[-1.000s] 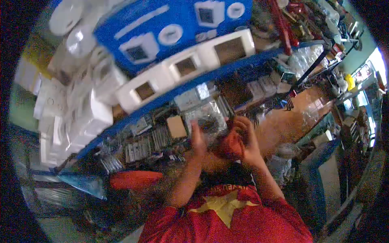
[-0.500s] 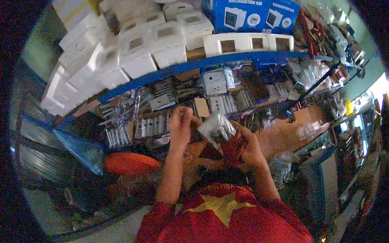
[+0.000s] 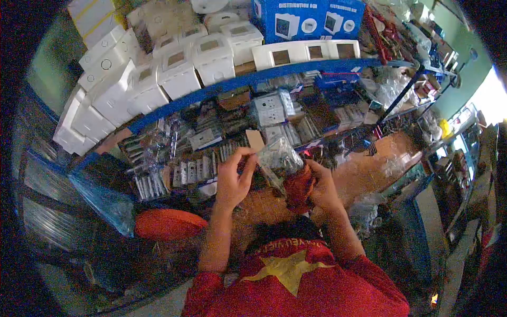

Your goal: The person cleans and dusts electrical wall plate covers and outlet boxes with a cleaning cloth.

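Note:
My left hand (image 3: 234,177) is held up with thumb and forefinger pinched together at the left edge of a clear plastic bag (image 3: 281,154). Pale or white pieces seem to lie inside the bag, too blurred to name. On the other side, my right hand (image 3: 322,186) is closed round a crumpled dark red bag (image 3: 299,190), just below the clear one. Its fingertips reach the clear bag's lower right corner. A tan card (image 3: 255,140) shows just beyond my left fingertips.
A blue-edged shelf (image 3: 222,86) carries white boxes (image 3: 179,74) and blue distribution boxes (image 3: 311,21). Below it stand rows of packaged switch plates (image 3: 193,171). An orange-red round object (image 3: 170,224) sits to the left, and crumpled clear plastic (image 3: 365,214) lies to the right.
My left hand, raised and blurred before, has come down and its fingers now meet at the clear bag's edge. My right hand stays on the red bag. The view has shifted slightly.

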`<state>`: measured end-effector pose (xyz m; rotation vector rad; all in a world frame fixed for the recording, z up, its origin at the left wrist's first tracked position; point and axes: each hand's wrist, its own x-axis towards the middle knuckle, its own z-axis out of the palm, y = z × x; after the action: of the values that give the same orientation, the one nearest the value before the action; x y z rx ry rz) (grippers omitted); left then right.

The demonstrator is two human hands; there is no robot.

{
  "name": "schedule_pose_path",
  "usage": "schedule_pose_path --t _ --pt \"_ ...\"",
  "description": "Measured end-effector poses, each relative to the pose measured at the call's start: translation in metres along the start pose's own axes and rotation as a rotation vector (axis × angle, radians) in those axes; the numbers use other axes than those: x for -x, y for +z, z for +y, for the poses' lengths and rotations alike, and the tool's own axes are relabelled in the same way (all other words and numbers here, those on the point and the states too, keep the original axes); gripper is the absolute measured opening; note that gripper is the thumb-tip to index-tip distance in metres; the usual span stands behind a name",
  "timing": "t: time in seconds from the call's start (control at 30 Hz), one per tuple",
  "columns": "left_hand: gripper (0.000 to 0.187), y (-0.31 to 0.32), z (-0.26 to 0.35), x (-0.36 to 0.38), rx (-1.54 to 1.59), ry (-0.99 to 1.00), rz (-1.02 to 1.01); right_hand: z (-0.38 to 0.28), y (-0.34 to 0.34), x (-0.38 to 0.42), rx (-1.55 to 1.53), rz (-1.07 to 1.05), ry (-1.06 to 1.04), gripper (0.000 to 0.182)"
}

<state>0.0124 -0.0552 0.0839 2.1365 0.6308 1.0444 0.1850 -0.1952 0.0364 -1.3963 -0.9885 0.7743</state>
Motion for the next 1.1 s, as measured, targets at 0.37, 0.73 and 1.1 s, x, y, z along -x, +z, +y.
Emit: schedule_pose_path --t 0.37,0.73,1.1 --pt "0.083 0.065 -0.027 0.009 1.351 -0.238 -0.296 0.025 0.032 0.007 -0.270 -0.361 0.125 0.026" --pt "0.078 0.071 -0.013 0.023 1.199 -0.123 0.207 0.018 0.047 -0.003 0.015 -0.190 -0.070 0.054" --pt "0.084 0.051 -0.022 0.018 1.641 -0.449 0.035 0.025 0.018 -0.008 -0.285 -0.617 0.149 0.048"
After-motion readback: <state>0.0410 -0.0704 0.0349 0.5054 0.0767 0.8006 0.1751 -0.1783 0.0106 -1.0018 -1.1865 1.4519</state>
